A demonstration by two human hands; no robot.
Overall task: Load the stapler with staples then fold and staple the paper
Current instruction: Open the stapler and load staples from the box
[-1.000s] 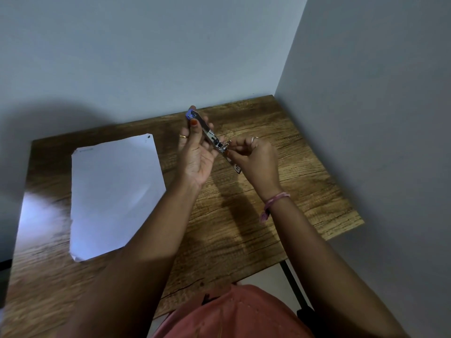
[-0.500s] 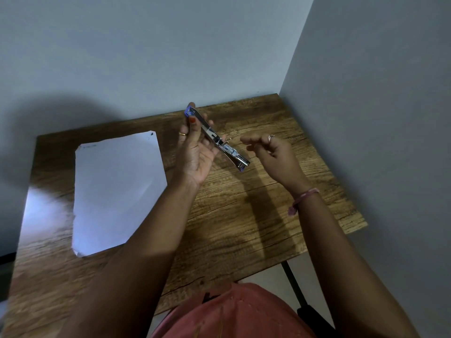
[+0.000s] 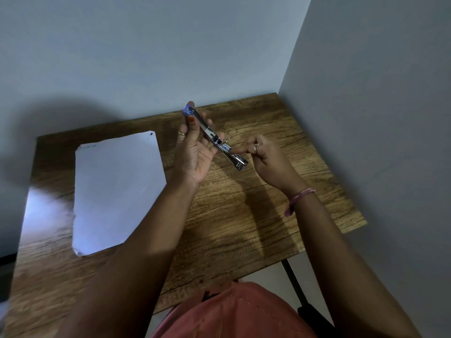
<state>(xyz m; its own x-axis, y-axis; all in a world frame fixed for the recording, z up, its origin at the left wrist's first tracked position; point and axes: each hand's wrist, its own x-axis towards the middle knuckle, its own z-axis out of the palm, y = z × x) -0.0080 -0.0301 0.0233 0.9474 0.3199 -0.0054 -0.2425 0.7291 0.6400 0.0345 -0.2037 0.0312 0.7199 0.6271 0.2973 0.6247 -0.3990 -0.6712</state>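
- One sheet of paper (image 3: 114, 191) lies flat on the left half of the table (image 3: 244, 215), unfolded, well apart from both hands. Its near-left corner sits close to the table's left edge; the far corner carries a small dark mark.
- Left hand (image 3: 195, 152) is raised above the table, palm up, fingers curled around the stapler (image 3: 214, 139), thumb along its far end.
- Stapler is held tilted, blue end away from the person, metal nose toward the right hand. It looks swung open with the channel exposed; whether staples are already seated is too small to tell.
- Right hand (image 3: 264, 156) sits just beside the nose, index fingertip out and touching the channel, other fingers curled. Whether it pinches a staple strip cannot be told.
- Step in hand, by judgement: seating staples in the channel. To do it well: keep the left grip firm behind the channel, hold the stapler level so the strip doesn't slide out, press the strip flat with the fingertip, clear that finger before snapping shut.
- Room: open wood under and in front of the hands is enough to set the stapler down.
- Edges: walls close behind and to the right, so there is little sideways room there. The table's right edge is near the right wrist; anything dropped there could roll off.
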